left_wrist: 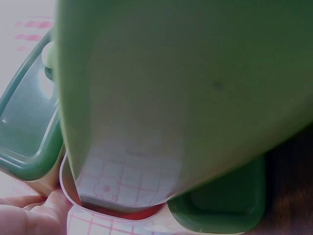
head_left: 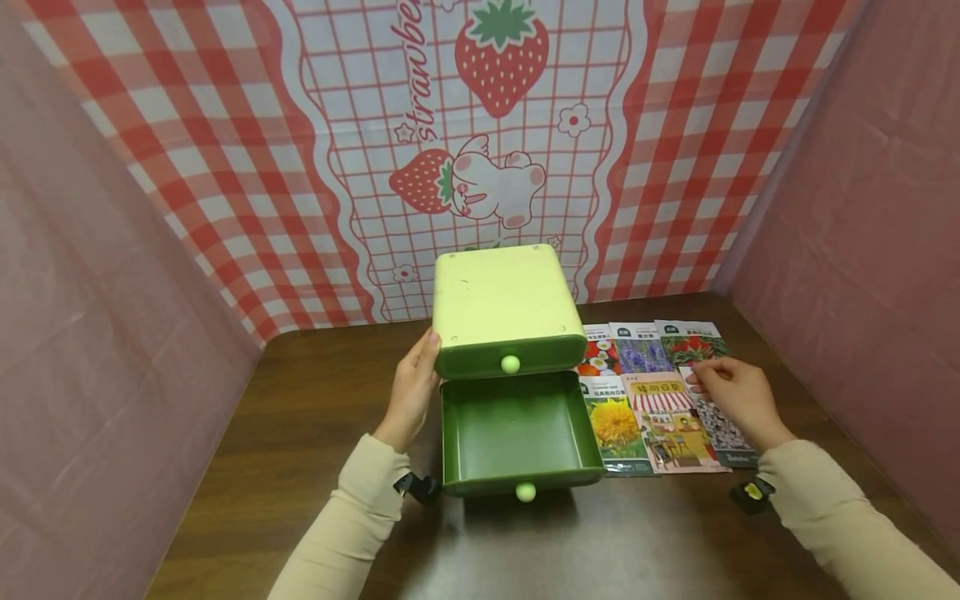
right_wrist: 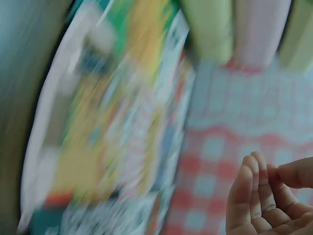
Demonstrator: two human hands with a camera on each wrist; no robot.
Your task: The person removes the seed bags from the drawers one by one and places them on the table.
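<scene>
A small chest of drawers point(head_left: 506, 296) with a pale yellow-green top stands on the table. Its upper drawer point(head_left: 472, 363) is closed. Below it, a green drawer point(head_left: 525, 425) with a round knob is pulled out, and nothing shows inside. My left hand point(head_left: 408, 392) rests against the chest's left side, fingers extended; in the left wrist view, the fingers point(left_wrist: 34, 213) touch the casing beside the drawer opening. Above the right-hand seed packets hovers my right hand point(head_left: 738, 400). In the right wrist view, thumb and fingertips point(right_wrist: 254, 169) come together with nothing visible between them.
Several seed packets lie in two rows right of the chest, including a yellow-flower packet point(head_left: 615, 425), a shop-picture packet point(head_left: 675, 425) and a purple-flower packet point(head_left: 641, 354). A red checked cloth point(head_left: 247, 167) hangs behind; pink cloth point(head_left: 847, 208) walls both sides.
</scene>
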